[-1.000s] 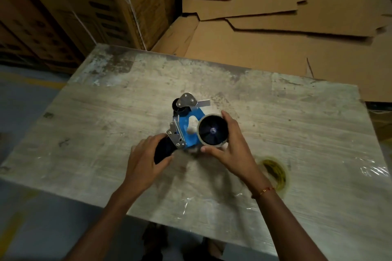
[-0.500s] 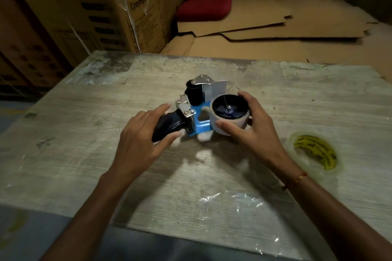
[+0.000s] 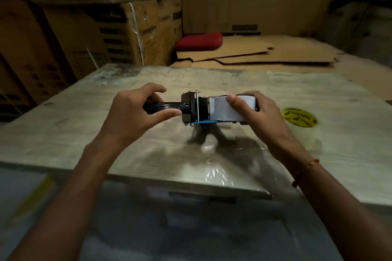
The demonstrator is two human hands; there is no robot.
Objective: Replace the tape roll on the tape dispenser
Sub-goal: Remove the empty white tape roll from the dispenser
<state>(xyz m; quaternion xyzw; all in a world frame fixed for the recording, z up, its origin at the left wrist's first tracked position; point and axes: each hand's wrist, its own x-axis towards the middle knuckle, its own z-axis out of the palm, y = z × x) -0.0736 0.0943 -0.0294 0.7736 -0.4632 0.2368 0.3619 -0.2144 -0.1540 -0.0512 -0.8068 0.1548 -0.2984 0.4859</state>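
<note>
A blue tape dispenser (image 3: pixel 194 110) with a black handle and metal blade plate is held just above the worn table (image 3: pixel 63 133), handle pointing left. My left hand (image 3: pixel 135 114) wraps the black handle. My right hand (image 3: pixel 257 112) grips the white tape roll (image 3: pixel 222 109) mounted on the dispenser's right end, thumb across its face. A second roll, yellow with black print (image 3: pixel 299 117), lies flat on the table to the right of my right hand.
Crinkled clear film (image 3: pixel 216 174) lies on the table near its front edge. Stacked cardboard boxes (image 3: pixel 131 34) stand behind the table at left. Flattened cardboard sheets (image 3: pixel 265 55) and a red cushion (image 3: pixel 199 41) lie beyond the far edge.
The dispenser has been lifted and turned so it is seen from the side, handle to the left. My view has tipped up. Both hands have kept their grip.
</note>
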